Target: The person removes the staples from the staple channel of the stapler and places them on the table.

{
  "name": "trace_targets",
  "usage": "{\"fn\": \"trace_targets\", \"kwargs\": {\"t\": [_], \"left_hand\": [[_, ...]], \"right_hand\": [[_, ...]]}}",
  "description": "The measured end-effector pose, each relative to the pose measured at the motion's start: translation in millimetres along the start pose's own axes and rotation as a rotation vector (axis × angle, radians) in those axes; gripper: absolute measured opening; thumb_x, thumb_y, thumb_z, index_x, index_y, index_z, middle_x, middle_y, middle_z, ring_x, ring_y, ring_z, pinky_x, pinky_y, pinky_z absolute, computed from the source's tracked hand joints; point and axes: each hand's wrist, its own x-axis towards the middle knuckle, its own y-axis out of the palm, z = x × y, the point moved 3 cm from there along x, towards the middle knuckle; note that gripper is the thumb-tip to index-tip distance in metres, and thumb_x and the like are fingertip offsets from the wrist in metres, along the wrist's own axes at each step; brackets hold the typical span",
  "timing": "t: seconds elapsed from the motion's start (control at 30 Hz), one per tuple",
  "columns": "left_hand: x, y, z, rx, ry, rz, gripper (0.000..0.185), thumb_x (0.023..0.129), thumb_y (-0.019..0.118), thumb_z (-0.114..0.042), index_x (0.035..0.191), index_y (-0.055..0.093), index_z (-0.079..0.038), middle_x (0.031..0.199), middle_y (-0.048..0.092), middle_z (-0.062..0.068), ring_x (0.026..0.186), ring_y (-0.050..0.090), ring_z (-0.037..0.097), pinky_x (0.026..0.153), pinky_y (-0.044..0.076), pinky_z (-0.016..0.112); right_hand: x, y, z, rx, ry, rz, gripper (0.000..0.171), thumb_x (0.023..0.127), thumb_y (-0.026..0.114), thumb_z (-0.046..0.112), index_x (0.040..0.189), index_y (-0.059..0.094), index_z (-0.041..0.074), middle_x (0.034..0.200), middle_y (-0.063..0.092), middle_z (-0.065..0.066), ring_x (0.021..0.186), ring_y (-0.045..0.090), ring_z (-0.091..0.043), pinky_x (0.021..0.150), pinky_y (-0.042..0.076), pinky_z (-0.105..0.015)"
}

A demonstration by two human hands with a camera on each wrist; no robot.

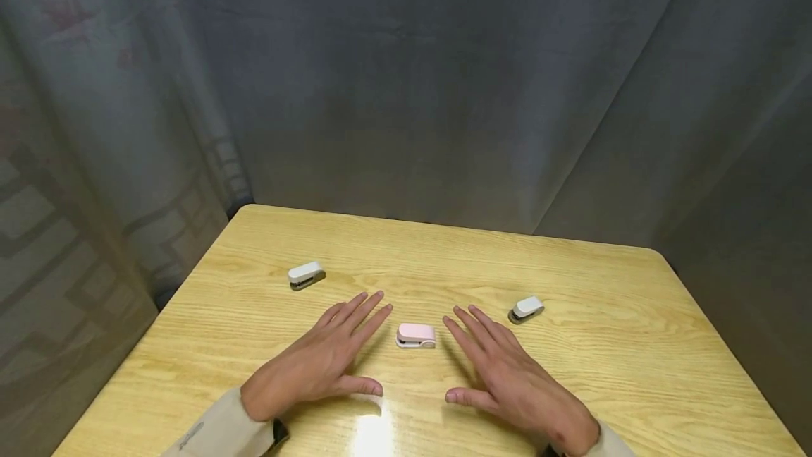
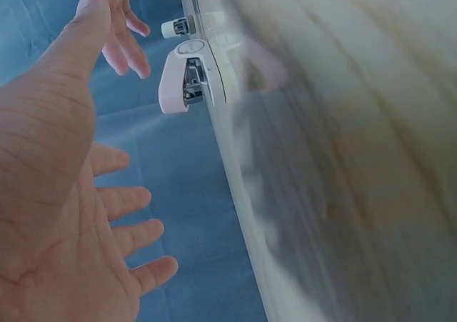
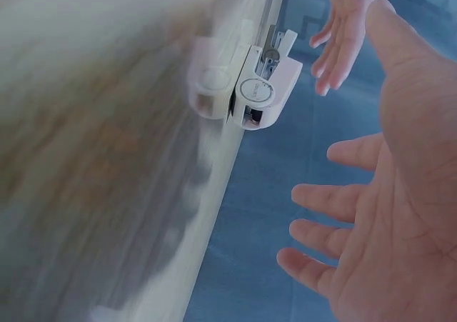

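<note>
A pink stapler (image 1: 416, 335) lies on the wooden table between my two hands in the head view. My left hand (image 1: 330, 356) hovers to its left, fingers straight and spread, holding nothing. On the other side my right hand (image 1: 507, 369) is held the same way, thumb pointing inward. Both wrist views show the pink stapler (image 2: 174, 79) past the spread fingers (image 3: 325, 200), apart from them. Farther back on the left sits a white stapler (image 1: 306, 275) with a dark base. Another white stapler (image 1: 526, 309) lies beyond my right fingertips.
The light wood table (image 1: 406, 245) has rounded far corners. Behind it hangs a dark grey curtain (image 1: 406, 90), and a patterned curtain (image 1: 95, 161) runs along the left side. A bright reflection shows on the tabletop near the front.
</note>
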Motion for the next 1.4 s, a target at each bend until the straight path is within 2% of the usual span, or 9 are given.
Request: {"fn": "trace_targets", "kwargs": {"t": [0.1,0.4,0.6,0.77,0.9,1.13,1.23,1.4], "left_hand": [[2.6,0.6,2.7,-0.018,-0.001,0.009,0.105,0.089,0.066,-0.068,0.165,0.019,-0.011,0.17,0.013,0.013,0.151,0.022,0.039,0.114,0.029,0.059],[8.5,0.7,11.2,-0.016,-0.007,0.03,0.101,0.093,0.052,-0.074,0.165,0.019,-0.011,0.17,0.013,0.014,0.151,0.021,0.04,0.114,0.028,0.058],[12.9,4.4,14.7,-0.05,-0.003,0.036,0.1,0.093,0.05,-0.074,0.165,0.021,-0.011,0.169,0.016,0.014,0.151,0.022,0.042,0.114,0.028,0.059],[16.7,7.6,16.2,-0.098,-0.008,0.046,0.099,0.093,0.053,-0.073,0.164,0.023,-0.011,0.169,0.018,0.015,0.151,0.023,0.042,0.115,0.026,0.059],[21.4,8.4,18.2,-0.099,-0.015,0.054,0.099,0.093,0.054,-0.073,0.164,0.022,-0.011,0.169,0.018,0.014,0.152,0.021,0.04,0.116,0.025,0.058],[26.3,14.1,21.3,-0.122,-0.017,0.059,0.099,0.094,0.053,-0.073,0.164,0.024,-0.01,0.166,0.023,0.019,0.151,0.021,0.042,0.116,0.024,0.06],[30.5,15.0,21.6,-0.149,-0.009,0.061,0.096,0.094,0.057,-0.069,0.162,0.027,-0.009,0.164,0.028,0.021,0.15,0.025,0.042,0.116,0.023,0.06],[38.4,16.2,22.7,-0.176,-0.024,0.104,0.088,0.093,0.067,-0.061,0.157,0.038,-0.008,0.153,0.044,0.015,0.142,0.04,0.033,0.115,0.028,0.053]], "right_hand": [[1.9,0.7,-1.7,0.014,0.009,0.013,0.09,0.096,0.056,0.067,0.165,0.022,0.02,0.169,0.02,-0.005,0.153,0.019,-0.033,0.114,0.026,-0.056],[10.0,2.5,-4.4,0.023,0.013,0.027,0.087,0.098,0.055,0.065,0.164,0.025,0.018,0.168,0.024,-0.008,0.153,0.02,-0.034,0.114,0.027,-0.058],[16.5,5.0,-6.0,0.03,0.009,0.029,0.087,0.097,0.055,0.066,0.163,0.028,0.016,0.167,0.026,-0.01,0.152,0.023,-0.036,0.114,0.027,-0.058],[17.8,6.7,-7.7,0.035,0.013,0.022,0.087,0.097,0.055,0.066,0.162,0.03,0.016,0.165,0.029,-0.013,0.15,0.026,-0.037,0.114,0.028,-0.057],[19.8,7.1,-9.8,0.04,0.022,0.024,0.087,0.097,0.055,0.066,0.162,0.03,0.015,0.164,0.031,-0.015,0.15,0.027,-0.035,0.114,0.029,-0.056],[24.3,10.9,-13.4,0.08,0.046,0.063,0.086,0.097,0.057,0.065,0.161,0.032,0.014,0.163,0.033,-0.015,0.149,0.028,-0.035,0.114,0.03,-0.056],[25.3,11.3,-15.3,0.072,0.036,0.056,0.084,0.097,0.058,0.063,0.16,0.034,0.013,0.161,0.037,-0.014,0.148,0.032,-0.034,0.113,0.031,-0.056],[30.3,11.1,-17.4,0.068,0.002,0.038,0.077,0.1,0.057,0.059,0.157,0.04,0.011,0.154,0.046,-0.007,0.142,0.041,-0.026,0.111,0.035,-0.052]]}}
